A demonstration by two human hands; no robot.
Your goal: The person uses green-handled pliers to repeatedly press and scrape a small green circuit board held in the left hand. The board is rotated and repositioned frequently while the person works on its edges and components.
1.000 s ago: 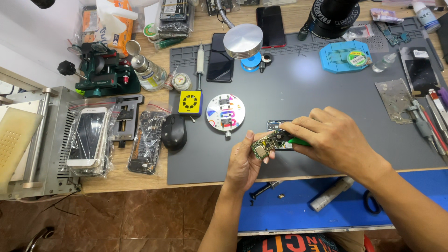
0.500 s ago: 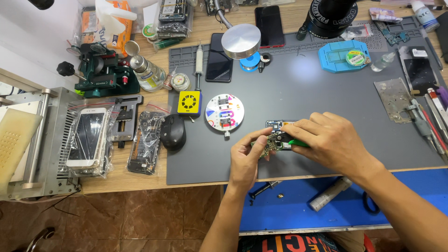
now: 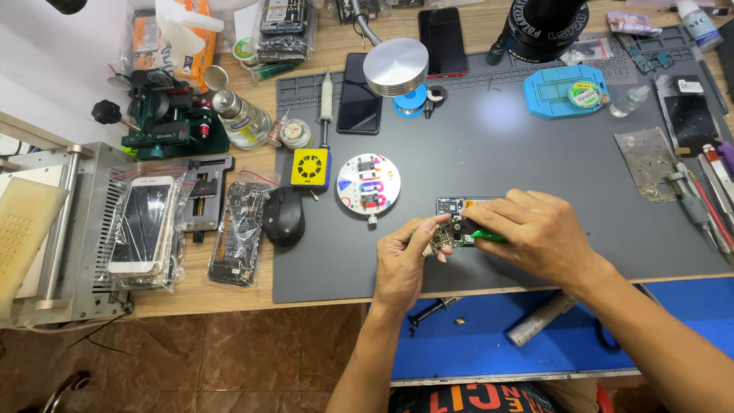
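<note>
I see my left hand (image 3: pixel 404 264) pinching a small, irregular circuit board (image 3: pixel 446 235) between thumb and fingertips, its grip closed on the board's left edge; the board looks flat and densely studded with tiny metal parts. My right hand (image 3: pixel 535 233) is curled over from the right, its grip closed on a slim bright-green tool (image 3: pixel 486 236) whose tip meets the board. Both sit low over the smooth grey mat (image 3: pixel 535 153), near its front edge, and a bluish rectangular board piece (image 3: pixel 449 205) lies on the mat just behind the fingers. To the left is a round white disc fixture (image 3: pixel 368 183) with coloured patches and a small knob, then a yellow square block (image 3: pixel 311 167) with a black circular grille, and a matte black mouse (image 3: pixel 284 216) at the mat's edge. Further left on the wooden worktop (image 3: pixel 229 291), a white phone (image 3: pixel 142 226) lies in a crinkled clear bag atop a slotted metal machine. Behind, a brushed metal lamp head (image 3: pixel 395 66) hangs over a glossy black phone (image 3: pixel 361 93), and a blue plastic tray (image 3: pixel 564 91) lies toward the right.
</note>
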